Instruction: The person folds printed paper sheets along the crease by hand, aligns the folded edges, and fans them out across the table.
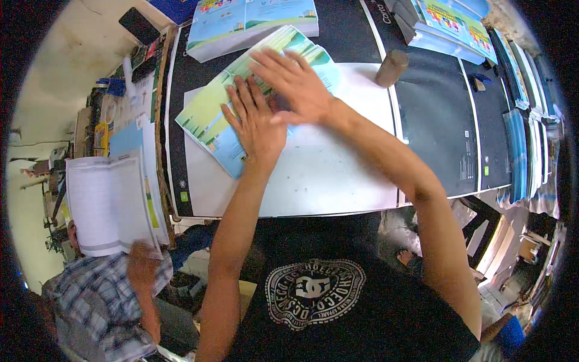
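A printed sheet or cover (208, 117) in green and blue lies slantwise on a white board (338, 175) in front of me. My left hand (256, 123) rests flat on it with the fingers spread. Over the far right part of the same printed material, my right hand (295, 87) is stretched out, palm down and slightly blurred. Its thumb reaches close to my left hand, and I cannot tell whether the palm touches the paper. Page edges show beyond my right hand, but my hands hide much of the middle.
Stacks of printed sheets stand at the far edge (253, 27) and far right (449, 30). A brownish cylinder (392, 67) is on the dark table covering (434, 120). More stacks (528, 151) line the right. At left, a person in a plaid shirt (102, 295) is by an open book (111, 202).
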The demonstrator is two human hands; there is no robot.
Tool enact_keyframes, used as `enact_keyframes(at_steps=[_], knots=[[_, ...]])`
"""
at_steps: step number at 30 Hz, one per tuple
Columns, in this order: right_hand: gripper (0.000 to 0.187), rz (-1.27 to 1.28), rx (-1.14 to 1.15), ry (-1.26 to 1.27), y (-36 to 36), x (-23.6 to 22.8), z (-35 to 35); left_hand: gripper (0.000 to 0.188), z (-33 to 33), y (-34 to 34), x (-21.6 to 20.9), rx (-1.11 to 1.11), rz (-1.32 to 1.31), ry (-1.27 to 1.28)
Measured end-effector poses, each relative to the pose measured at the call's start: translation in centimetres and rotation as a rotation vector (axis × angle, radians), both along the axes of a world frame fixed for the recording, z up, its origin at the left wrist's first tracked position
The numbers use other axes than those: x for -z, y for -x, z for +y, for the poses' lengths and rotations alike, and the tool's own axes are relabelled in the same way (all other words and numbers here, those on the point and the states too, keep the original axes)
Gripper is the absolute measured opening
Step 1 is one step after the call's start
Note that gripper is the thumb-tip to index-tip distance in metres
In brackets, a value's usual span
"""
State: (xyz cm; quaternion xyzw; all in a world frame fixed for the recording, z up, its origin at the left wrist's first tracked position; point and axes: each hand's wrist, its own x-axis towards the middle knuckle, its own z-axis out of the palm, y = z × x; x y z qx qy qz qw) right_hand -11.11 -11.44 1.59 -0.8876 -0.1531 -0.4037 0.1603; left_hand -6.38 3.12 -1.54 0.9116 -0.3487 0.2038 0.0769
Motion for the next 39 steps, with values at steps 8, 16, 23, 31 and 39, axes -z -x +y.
enact_keyframes(at_steps=[8,16,23,31,39], knots=[[0.084,0.192,-0.046,-0.293,-1.9,2.4,-1.2,0.057,0.5,0.1,-0.5,0.004,0.015,0.044],[0.089,-0.102,-0.043,-0.058,0.6,-3.1,-4.5,0.058,0.2,0.4,-0.8,-0.002,0.016,0.026],[0.084,0.257,0.180,0.036,-0.8,2.5,-4.4,0.057,0.7,0.4,-0.7,-0.040,0.031,0.011],[0.077,-0.300,-0.056,-0.181,1.2,-6.5,-5.2,0.057,0.0,0.0,-0.9,-0.052,0.039,0.033],[0.069,0.291,0.209,0.111,-0.3,1.2,-4.0,0.058,0.0,-0.4,-1.5,-0.027,0.048,0.053]])
